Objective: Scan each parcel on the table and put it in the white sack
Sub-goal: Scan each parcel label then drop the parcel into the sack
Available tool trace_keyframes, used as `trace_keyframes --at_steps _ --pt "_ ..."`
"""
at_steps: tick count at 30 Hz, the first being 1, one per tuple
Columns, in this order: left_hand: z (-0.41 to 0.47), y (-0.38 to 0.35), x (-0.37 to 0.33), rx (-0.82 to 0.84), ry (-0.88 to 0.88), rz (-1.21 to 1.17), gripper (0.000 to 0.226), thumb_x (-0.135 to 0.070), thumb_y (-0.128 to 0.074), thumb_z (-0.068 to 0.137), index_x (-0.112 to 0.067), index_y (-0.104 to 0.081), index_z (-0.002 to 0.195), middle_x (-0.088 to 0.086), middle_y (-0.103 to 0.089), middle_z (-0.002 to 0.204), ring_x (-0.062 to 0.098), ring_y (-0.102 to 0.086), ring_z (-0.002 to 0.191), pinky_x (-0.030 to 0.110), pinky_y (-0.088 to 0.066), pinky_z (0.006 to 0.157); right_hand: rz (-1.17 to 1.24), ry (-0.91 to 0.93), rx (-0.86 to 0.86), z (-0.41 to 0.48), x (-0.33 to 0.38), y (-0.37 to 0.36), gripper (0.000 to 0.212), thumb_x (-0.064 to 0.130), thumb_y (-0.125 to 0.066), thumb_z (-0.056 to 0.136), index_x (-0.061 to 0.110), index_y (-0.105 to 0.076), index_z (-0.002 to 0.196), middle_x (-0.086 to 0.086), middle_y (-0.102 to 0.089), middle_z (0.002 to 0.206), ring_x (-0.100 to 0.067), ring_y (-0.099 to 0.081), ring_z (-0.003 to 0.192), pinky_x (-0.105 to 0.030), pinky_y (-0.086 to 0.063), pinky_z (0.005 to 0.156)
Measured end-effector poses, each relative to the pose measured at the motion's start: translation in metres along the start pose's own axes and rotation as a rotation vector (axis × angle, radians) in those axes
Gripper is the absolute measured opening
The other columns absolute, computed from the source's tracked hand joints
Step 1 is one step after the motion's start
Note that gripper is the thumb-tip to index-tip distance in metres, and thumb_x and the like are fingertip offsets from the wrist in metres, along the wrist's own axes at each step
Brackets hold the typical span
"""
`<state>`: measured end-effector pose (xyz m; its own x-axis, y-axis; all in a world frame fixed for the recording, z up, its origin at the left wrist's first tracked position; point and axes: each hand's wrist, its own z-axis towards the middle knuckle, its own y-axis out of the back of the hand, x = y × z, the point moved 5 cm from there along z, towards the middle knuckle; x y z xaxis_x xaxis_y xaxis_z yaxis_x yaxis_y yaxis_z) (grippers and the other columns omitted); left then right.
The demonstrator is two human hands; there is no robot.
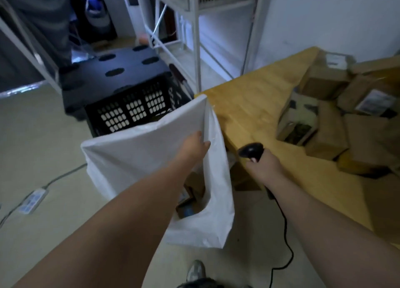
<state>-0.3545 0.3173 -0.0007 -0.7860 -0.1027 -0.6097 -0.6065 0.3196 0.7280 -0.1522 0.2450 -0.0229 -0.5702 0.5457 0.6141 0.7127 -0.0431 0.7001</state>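
— Where is the white sack [134, 157]?

— In the middle of the frame, standing open on the floor, just beside the near end of the counter [249, 101]. The left hand [195, 145] grips its upper rim, fingers curled over the edge and hidden behind the plastic.

— Anything in it?

— Brown boxes [194, 190] show through the opening, low down, right of the left forearm.

— And the other hand?

— The right hand [263, 165] is closed around the handle of a black scanner [251, 150], centre right, over the edge of the counter. The head of the scanner points toward the sack. A black cable [285, 233] runs from under the hand down to the floor at the bottom of the frame.

— The parcels [329, 134]?

— Piled at the right of the frame on the counter, cardboard ones lying against each other, some with white labels. They are blurred, so I cannot read anything.

— What else?

— A black crate [129, 105] just behind the sack, a white metal rack [197, 38] at the top centre, a power strip [32, 200] on the floor at the lower left, and a shoe [195, 270] at the bottom edge.
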Motion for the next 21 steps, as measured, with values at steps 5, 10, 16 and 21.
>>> trace_keyframes --at_steps 5,10,16,21 --pt "0.021 0.031 -0.078 -0.005 -0.220 -0.014 0.052 -0.030 -0.051 0.099 -0.009 -0.035 0.145 0.013 -0.055 0.126 0.020 -0.057 0.094 0.029 -0.045 0.080 0.065 0.049 -0.186 -0.002 0.023 0.074 0.023 0.022 -0.063 0.087 0.012 -0.048 0.100 -0.009 -0.059 0.087 -0.032 -0.062 0.080 -0.045 -0.057 0.073" --pt "0.030 0.013 -0.141 0.048 -0.372 0.052 0.052 -0.036 -0.051 0.098 -0.013 -0.037 0.143 0.011 -0.056 0.128 0.021 -0.055 0.093 0.034 -0.045 0.081 0.134 -0.025 -0.328 -0.009 0.001 0.140 0.026 0.024 -0.065 0.088 0.014 -0.047 0.104 -0.010 -0.060 0.092 -0.033 -0.062 0.084 -0.049 -0.056 0.078" --pt "0.033 -0.040 -0.202 0.171 -0.463 0.061 0.053 -0.036 -0.051 0.098 -0.013 -0.036 0.145 0.012 -0.048 0.138 0.028 -0.052 0.120 0.036 -0.045 0.092 0.244 -0.129 -0.454 -0.012 -0.051 0.204 0.023 0.023 -0.063 0.088 0.015 -0.048 0.103 -0.008 -0.059 0.091 -0.030 -0.065 0.078 -0.045 -0.058 0.072" --pt "0.037 -0.089 -0.264 0.201 -0.514 0.026 0.052 -0.032 -0.052 0.098 -0.012 -0.037 0.144 0.012 -0.048 0.139 0.027 -0.053 0.120 0.031 -0.044 0.091 0.266 -0.107 -0.558 0.004 -0.085 0.257 0.025 0.024 -0.062 0.087 0.010 -0.053 0.105 -0.011 -0.061 0.092 -0.033 -0.064 0.083 -0.050 -0.057 0.078"
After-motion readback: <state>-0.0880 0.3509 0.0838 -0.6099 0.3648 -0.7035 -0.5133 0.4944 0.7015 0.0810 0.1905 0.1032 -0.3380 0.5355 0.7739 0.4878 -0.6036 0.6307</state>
